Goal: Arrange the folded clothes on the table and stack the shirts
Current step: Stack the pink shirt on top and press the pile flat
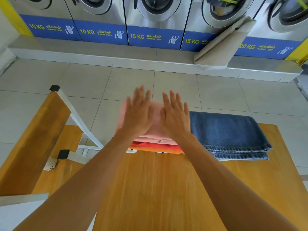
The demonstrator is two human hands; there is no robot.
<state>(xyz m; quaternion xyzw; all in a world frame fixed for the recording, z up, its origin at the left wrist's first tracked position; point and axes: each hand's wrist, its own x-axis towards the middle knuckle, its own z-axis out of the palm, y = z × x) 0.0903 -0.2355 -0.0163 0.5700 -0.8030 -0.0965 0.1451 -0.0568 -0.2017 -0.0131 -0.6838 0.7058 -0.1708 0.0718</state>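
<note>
- Stack of folded shirts at the far edge of the wooden table (166, 189): pink shirt (155, 120) on top, red shirt (150, 144) under it, orange shirt (155, 150) at the bottom.
- Left hand (137, 114) spread flat over the left part of the pink shirt, fingers straight and slightly blurred; gripping nothing.
- Right hand (175, 117) flat over the right part of the same shirt, fingers straight and apart; gripping nothing.
- Cannot tell whether palms press the cloth or hover just above.
- Folded blue jeans (228, 134) just beside the stack on the right, on the same table.
- Wooden chair with white frame (41, 130) left of the table.
- Beyond, tiled floor (83, 80), then a row of washing machines (155, 19) with blue labels; beige cloth (223, 42) hanging from one door.
</note>
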